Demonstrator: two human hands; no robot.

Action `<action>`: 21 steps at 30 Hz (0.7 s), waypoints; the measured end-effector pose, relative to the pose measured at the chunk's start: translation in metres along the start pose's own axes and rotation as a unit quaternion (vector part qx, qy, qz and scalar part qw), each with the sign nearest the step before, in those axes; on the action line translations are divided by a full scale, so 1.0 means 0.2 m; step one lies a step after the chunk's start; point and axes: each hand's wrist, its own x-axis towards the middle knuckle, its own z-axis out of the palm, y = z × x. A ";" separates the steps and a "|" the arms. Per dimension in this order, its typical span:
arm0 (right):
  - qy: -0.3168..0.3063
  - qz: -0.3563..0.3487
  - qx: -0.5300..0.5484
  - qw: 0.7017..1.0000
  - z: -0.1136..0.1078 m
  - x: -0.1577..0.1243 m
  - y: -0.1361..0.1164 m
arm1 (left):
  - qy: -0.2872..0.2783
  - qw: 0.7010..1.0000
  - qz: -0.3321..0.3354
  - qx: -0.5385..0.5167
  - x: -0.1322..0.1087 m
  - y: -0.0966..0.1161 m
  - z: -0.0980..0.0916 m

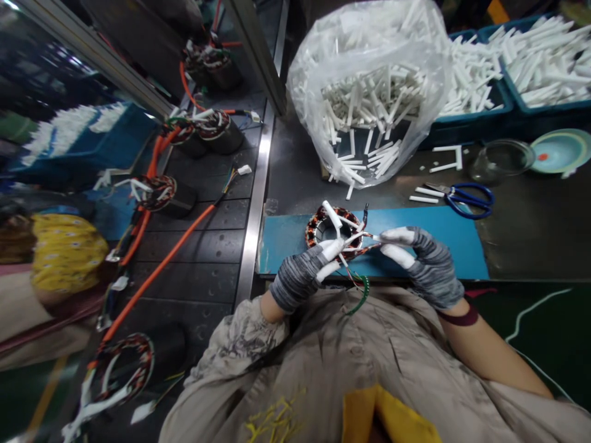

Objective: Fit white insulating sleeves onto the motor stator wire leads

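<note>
A motor stator (333, 229) with copper windings sits on a blue mat (425, 227) right in front of me. Both my hands wear grey knit gloves with white fingertips. My left hand (305, 271) is closed, pinching the thin lead wires and a white sleeve tube (333, 215) at the stator's near edge. My right hand (422, 261) pinches the same wires from the right side. A green wire (362, 295) hangs down from the stator towards my lap.
A clear plastic bag (369, 92) of white sleeve tubes stands behind the mat, with blue bins (508, 67) of more tubes at the back right. Blue scissors (466, 198), a glass bowl (501, 160) and loose tubes lie right. A conveyor (198, 246) on the left carries several stators with orange cables.
</note>
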 end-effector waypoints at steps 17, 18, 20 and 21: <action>-0.250 -0.033 -0.044 0.967 -0.03 0.36 -0.04 | -0.224 0.974 -0.022 -0.008 0.18 -0.04 -0.11; -0.250 -0.022 -0.018 0.968 -0.03 0.36 -0.02 | -0.225 0.974 -0.028 -0.002 0.18 -0.04 -0.10; -0.264 0.001 0.022 0.964 -0.03 0.36 0.03 | -0.214 0.976 -0.032 0.004 0.19 -0.02 -0.08; -0.272 0.009 0.028 0.962 -0.03 0.36 0.05 | -0.202 0.979 -0.036 0.012 0.20 -0.02 -0.07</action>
